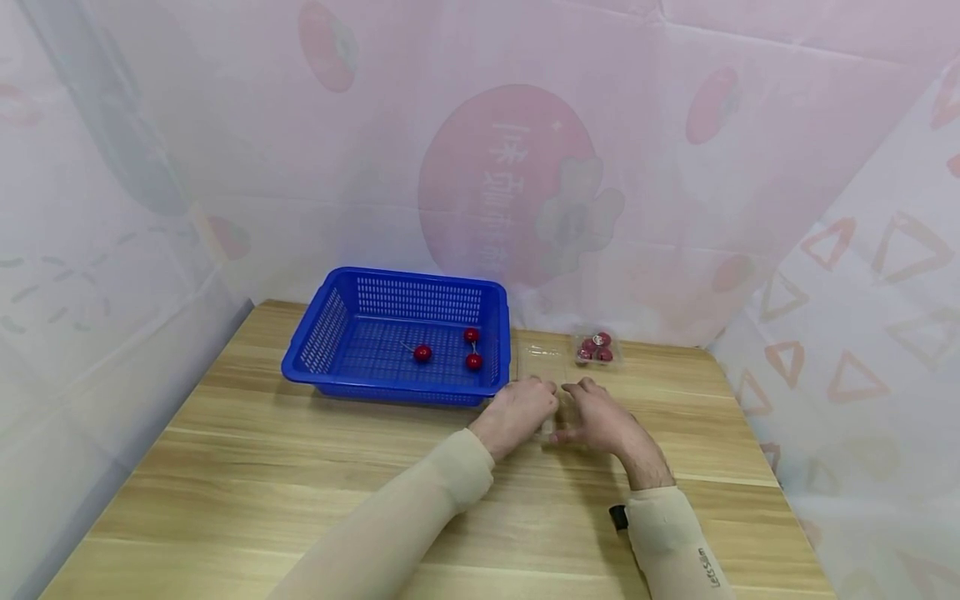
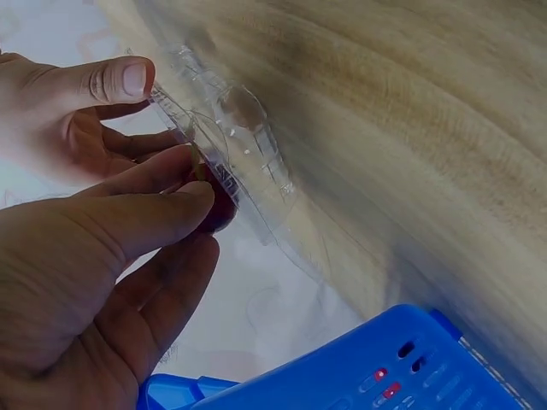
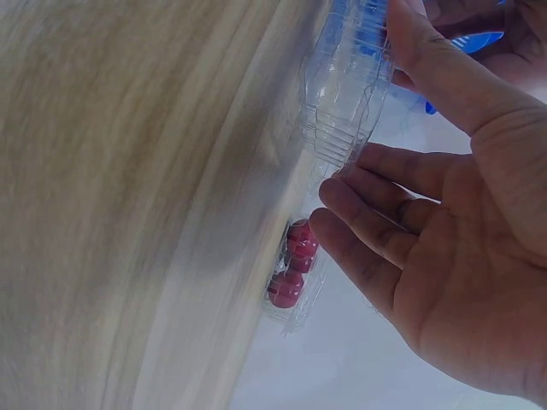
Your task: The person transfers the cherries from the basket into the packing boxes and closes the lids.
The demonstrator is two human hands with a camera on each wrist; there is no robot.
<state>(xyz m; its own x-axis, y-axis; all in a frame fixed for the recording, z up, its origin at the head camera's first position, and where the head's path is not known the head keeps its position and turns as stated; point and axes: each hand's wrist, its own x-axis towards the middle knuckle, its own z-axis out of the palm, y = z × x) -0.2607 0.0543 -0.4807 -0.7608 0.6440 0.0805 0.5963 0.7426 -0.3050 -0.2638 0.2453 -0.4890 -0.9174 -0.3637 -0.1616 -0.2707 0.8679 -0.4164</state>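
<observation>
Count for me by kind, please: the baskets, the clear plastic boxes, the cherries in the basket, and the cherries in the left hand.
1 blue basket
2 clear plastic boxes
3 cherries in the basket
1 cherry in the left hand
Total: 7

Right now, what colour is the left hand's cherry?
The cherry is dark red, clearest in the left wrist view.

left sleeve [image 1: 382,533]: cream, long, plain, wide cuff [image 1: 460,472] at the wrist | right sleeve [image 1: 675,554]: same cream, matching cuff | lettering [image 1: 708,568]: dark, small, along right sleeve, "LetsSlim" | black block [image 1: 618,517]: small, at right cuff's edge
</observation>
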